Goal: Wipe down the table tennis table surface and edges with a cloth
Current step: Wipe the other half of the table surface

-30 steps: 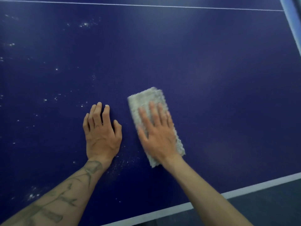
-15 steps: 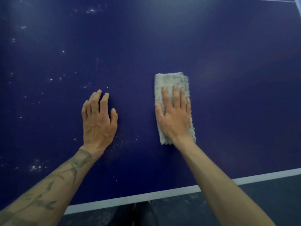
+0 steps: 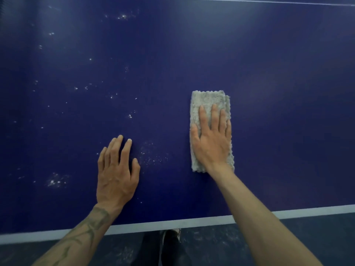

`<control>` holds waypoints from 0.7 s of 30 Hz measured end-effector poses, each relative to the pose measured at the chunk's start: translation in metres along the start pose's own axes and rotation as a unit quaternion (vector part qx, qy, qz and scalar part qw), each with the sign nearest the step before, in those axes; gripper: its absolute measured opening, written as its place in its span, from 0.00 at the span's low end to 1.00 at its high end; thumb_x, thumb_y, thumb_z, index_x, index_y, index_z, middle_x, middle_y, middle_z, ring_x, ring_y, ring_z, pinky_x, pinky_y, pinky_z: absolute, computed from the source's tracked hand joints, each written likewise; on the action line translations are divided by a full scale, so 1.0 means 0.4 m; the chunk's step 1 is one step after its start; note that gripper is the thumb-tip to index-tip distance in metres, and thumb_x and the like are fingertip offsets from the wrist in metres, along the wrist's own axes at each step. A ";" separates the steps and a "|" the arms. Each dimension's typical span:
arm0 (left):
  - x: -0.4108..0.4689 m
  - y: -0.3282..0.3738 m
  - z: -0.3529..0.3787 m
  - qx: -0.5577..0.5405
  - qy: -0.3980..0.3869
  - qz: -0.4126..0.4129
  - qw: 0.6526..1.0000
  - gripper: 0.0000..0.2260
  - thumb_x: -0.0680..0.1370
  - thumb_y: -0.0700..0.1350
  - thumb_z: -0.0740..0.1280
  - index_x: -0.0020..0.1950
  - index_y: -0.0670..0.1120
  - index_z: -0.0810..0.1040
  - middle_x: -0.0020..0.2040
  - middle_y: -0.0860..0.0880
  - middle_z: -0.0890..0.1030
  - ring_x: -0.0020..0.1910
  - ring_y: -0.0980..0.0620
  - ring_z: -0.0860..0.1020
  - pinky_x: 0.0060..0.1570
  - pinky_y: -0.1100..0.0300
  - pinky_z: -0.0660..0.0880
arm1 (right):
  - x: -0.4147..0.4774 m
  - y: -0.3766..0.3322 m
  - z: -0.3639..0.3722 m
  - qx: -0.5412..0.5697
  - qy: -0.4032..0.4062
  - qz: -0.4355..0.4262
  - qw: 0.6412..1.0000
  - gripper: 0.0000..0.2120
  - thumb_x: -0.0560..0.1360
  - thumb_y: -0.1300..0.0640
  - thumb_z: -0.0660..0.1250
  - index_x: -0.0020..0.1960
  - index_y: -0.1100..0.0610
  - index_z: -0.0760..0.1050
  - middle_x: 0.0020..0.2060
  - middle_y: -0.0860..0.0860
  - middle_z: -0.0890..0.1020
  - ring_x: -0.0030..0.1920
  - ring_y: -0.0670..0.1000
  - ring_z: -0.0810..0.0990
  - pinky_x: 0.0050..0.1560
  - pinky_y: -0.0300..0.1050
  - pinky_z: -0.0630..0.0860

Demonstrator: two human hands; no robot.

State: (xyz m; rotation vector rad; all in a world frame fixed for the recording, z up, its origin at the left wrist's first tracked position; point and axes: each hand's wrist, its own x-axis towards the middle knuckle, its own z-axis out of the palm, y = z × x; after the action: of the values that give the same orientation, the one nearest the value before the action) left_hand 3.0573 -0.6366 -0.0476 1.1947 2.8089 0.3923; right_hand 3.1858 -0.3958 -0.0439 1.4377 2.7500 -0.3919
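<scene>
Right grip (image 3: 211, 144) is lying flat, palm down, on the grey cloth (image 3: 208, 98), with fingers straight and slightly spread. It is pressing the cloth onto the blue surface (image 3: 278, 96), and no finger is curling round or pinching it. The cloth is lying folded into a narrow oblong, its long axis running from 6 to 12 o'clock. It is sitting at about 3 o'clock from frame centre, its far end showing beyond the fingertips and its near end reaching the wrist.

Left grip (image 3: 116, 175) is resting open on the bare surface at about 8 o'clock from the cloth, well apart from it. Its fingers are lying straight and close together, holding nothing.

White dust specks (image 3: 55, 181) are showing on the surface from 9 to 12 o'clock of the left grip, and a fainter patch is lying between the two grips. A white edge line (image 3: 172, 223) is running along the near border at 6 o'clock, and a thin white line (image 3: 269, 1) is crossing the far end at 12 o'clock. Beyond the near edge, dark floor (image 3: 307, 233) and the person's dark-clad legs (image 3: 151, 250) are showing. A tattoo (image 3: 90, 225) is showing on the left forearm.
</scene>
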 end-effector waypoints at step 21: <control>-0.004 -0.007 -0.006 -0.016 0.011 0.005 1.000 0.24 0.85 0.45 0.55 0.81 0.39 0.64 0.81 0.40 0.65 0.81 0.42 0.63 0.82 0.44 0.55 | -0.219 -0.215 0.101 0.005 -0.012 -0.151 0.988 0.30 0.87 0.40 0.51 0.87 0.44 0.50 0.87 0.53 0.47 0.87 0.57 0.44 0.85 0.61 0.47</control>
State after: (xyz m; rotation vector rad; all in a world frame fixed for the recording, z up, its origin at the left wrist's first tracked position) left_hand 3.0561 -0.6399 -0.0458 1.2066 2.8050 0.4509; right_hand 3.1625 -0.5227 -0.0533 1.0079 2.9538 -0.4228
